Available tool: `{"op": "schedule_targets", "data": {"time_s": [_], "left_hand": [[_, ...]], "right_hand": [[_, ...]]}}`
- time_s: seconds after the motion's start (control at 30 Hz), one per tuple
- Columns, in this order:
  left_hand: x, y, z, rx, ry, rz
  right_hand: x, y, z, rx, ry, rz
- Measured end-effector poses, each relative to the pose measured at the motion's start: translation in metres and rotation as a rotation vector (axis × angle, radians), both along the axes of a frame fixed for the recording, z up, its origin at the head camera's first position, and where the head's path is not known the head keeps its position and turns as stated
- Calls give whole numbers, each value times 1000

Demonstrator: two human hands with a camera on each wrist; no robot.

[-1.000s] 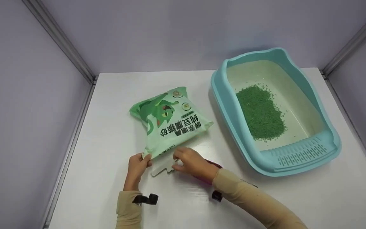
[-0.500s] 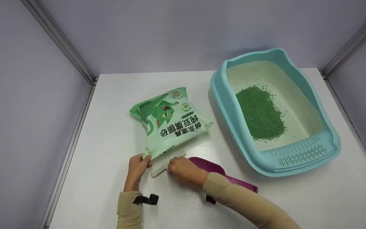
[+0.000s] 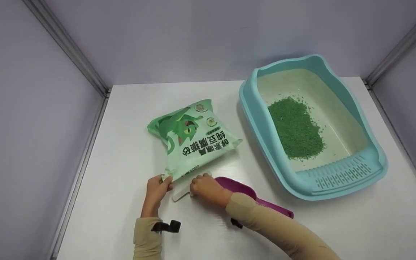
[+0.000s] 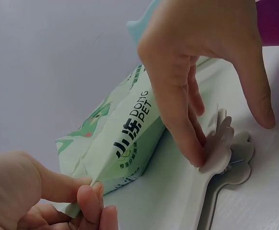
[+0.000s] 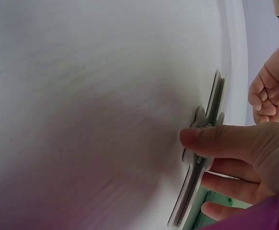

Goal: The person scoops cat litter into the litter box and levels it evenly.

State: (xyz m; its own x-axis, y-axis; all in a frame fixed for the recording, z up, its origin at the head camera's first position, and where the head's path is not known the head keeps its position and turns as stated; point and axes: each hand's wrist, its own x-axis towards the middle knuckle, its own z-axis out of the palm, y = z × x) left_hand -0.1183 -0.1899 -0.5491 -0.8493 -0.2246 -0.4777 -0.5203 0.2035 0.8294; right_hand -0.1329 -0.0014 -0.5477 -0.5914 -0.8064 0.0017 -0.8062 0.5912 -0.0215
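My left hand pinches the near-left corner of a green cat litter bag, which lies on the white table with a cartoon cat on its front. In the left wrist view, thumb and fingers close on the bag's edge. My right hand is over a long whitish bag clip beside the bag's near edge. Its fingertips touch one scalloped tab of the clip, while the thumb stands apart from the other tab. In the right wrist view the thumb overlaps the clip. The palm hides part of the clip from above.
A purple scoop lies right of the right hand, partly under the forearm. Farther right stands a blue litter box with green litter in it. Pale walls enclose the table's back and sides.
My right hand has moved left and down over the clip, bringing more of the purple scoop into view. The left hand and the bag have stayed in place.
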Motion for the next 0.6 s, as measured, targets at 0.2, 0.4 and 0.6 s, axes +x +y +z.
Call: {"op": "schedule_targets", "data": {"time_s": [0.2,0.4,0.6], "left_hand": [[0,0,1,-1,2,2],[0,0,3,0,-6,-25],[1,-1,4,12,-6,-18]], "right_hand": [[0,-2,-3,-3,61,49],[5,-3,-6,-25,144,88],[8,-6,-6,-38,109,80]]}}
